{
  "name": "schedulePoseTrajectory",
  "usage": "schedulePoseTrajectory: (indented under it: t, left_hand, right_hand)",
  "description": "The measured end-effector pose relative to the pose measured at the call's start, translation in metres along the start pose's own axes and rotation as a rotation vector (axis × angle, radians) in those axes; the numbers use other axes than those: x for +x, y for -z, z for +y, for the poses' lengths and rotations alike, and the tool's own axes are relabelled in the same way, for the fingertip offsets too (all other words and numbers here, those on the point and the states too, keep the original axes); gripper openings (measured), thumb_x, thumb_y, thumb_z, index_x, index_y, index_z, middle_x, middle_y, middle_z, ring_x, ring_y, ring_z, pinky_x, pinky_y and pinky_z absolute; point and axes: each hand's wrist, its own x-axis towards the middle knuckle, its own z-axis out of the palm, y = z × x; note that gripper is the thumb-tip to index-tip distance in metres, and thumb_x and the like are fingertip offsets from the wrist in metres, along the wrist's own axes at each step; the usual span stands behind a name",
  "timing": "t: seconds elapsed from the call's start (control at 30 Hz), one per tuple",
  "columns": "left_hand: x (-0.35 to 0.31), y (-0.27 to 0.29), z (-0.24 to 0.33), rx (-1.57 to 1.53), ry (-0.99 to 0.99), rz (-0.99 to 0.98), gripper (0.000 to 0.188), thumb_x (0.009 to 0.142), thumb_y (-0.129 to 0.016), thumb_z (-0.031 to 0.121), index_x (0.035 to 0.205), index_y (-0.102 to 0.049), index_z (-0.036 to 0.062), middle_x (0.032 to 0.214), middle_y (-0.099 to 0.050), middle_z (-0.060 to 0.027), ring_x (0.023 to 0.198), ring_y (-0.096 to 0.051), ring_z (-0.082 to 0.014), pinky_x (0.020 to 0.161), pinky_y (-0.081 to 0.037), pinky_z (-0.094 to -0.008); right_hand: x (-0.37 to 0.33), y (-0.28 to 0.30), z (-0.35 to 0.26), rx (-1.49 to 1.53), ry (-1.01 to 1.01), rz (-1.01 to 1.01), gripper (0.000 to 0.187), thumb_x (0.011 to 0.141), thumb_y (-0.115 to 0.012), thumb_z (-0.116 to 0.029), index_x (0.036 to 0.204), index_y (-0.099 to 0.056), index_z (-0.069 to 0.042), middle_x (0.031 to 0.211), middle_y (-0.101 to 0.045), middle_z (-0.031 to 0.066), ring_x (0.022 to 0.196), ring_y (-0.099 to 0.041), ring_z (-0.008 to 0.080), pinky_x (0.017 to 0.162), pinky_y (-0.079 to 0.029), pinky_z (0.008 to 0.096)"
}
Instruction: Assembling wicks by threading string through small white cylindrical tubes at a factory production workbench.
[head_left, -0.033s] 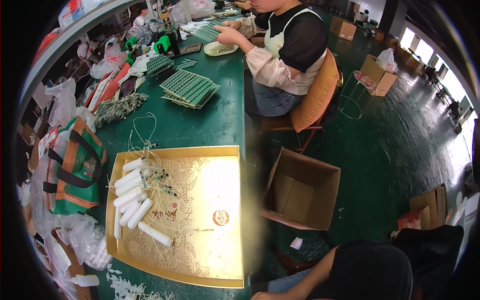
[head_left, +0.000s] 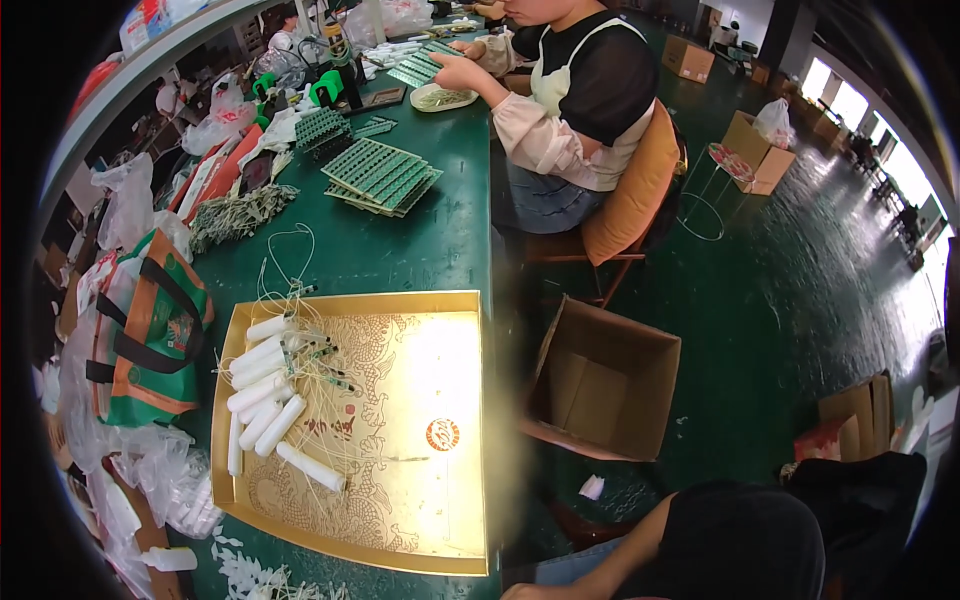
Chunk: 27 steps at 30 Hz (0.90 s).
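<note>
At a green bench [head_left: 440, 240], the wearer's hands are out of view, their opening and grip impossible to tell. White tubes [head_left: 278, 428] lie along the left side of a gold tray [head_left: 410, 505] at the bench's right edge, its floor bearing red characters [head_left: 328, 428] and a round seal [head_left: 442, 434]; beyond, a co-worker [head_left: 600, 110] holds a green board [head_left: 420, 67].

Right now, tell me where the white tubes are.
In the head view, the white tubes lie in the left half of the gold box, right of the green-and-orange bag.
</note>
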Motion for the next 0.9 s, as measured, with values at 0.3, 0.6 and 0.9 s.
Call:
schedulePoseTrajectory:
  t: [0.3,0.6,0.9]
  left_hand:
    - [-0.014,-0.019,-0.006,-0.128,-0.012,0.198,0.005,0.080,-0.049,0.011,0.082,-0.051,0.0068,0.115,-0.045,-0.0230,0.117,-0.032,-0.0358,0.099,-0.016,-0.0488]
    - [0.012,-0.022,0.009,0.130,0.045,0.015,0.017,0.083,-0.051,0.017,0.093,-0.045,0.0048,0.112,-0.044,-0.0298,0.100,-0.049,-0.0318,0.084,-0.041,-0.0402]
    - [0.007,-0.030,0.004,0.173,0.015,0.068,0.024,0.081,-0.054,0.023,0.093,-0.043,0.0051,0.110,-0.045,-0.0299,0.097,-0.050,-0.0315,0.083,-0.039,-0.0429]
  right_hand:
    - [0.008,-0.001,-0.018,-0.175,-0.021,-0.056,0.036,0.063,-0.069,-0.027,0.080,-0.052,0.000,0.063,-0.054,0.0116,0.057,-0.047,0.0079,0.049,-0.040,0.0280]
    - [0.023,-0.007,-0.056,-0.263,-0.120,-0.152,0.013,0.077,-0.057,-0.011,0.083,-0.059,0.000,0.077,-0.058,0.0125,0.068,-0.056,0.0189,0.059,-0.044,0.0276]
    - [0.011,-0.014,-0.055,-0.348,0.090,-0.198,0.015,0.076,-0.057,-0.004,0.090,-0.060,0.001,0.087,-0.058,0.0131,0.078,-0.058,0.0229,0.067,-0.046,0.0284]
